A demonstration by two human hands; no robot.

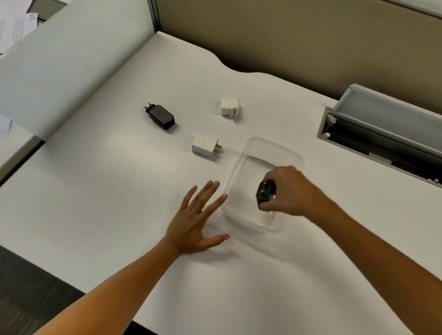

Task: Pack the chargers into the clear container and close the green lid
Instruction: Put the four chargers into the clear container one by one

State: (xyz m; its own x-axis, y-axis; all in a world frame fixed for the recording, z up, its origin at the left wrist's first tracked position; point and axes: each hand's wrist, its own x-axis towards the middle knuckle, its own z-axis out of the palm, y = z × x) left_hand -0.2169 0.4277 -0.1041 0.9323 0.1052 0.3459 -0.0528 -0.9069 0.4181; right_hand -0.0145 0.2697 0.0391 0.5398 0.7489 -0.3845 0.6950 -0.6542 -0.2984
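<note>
Right hand [289,191] grasping a small black charger [264,193] above the clear container [273,150], left hand [198,220] splayed flat alongside

I'm showing both forearms bare to the frame's lower edge, wearing no sleeves. My left hand [196,224] and right hand [289,191] are wearing nothing: bare fingers, bare wrists, both slightly motion-blurred.

I count four chargers: two white square plastic ones [230,106] [206,145], one black oblong one [159,115], and a blurred black one, probably a charger [265,194]. One clear rectangular plastic container [273,147].
</note>
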